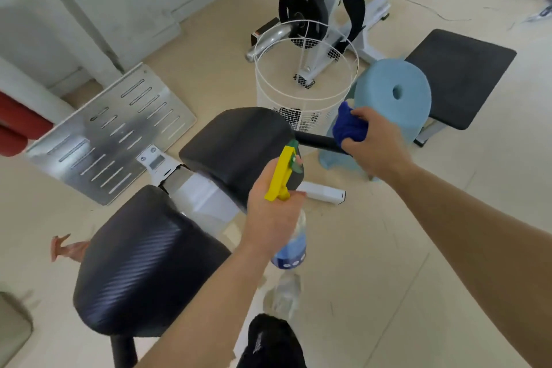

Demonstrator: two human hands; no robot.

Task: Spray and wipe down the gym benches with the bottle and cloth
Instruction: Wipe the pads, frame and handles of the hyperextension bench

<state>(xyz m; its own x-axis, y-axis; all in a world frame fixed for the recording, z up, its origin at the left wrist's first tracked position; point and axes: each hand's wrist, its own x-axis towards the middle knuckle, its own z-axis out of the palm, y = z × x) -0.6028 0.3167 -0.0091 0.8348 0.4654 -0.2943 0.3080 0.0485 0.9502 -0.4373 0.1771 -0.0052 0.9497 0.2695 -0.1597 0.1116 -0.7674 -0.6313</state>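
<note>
My left hand (273, 212) grips a clear spray bottle (291, 248) with a yellow trigger and green nozzle, pointed at the upper black pad (236, 143) of the bench. The lower black seat pad (140, 260) lies nearer to me at the left. My right hand (372, 143) holds a bunched dark blue cloth (349, 125) against the black handle bar (316, 140) that sticks out from the upper pad's right side.
A white wire basket (304, 78) stands just behind the pad. A light blue stool (394, 89) and another black bench pad (460, 75) are at the right. A perforated metal footplate (110, 131) lies at the left. A white machine frame with a weight plate (301, 12) stands further back.
</note>
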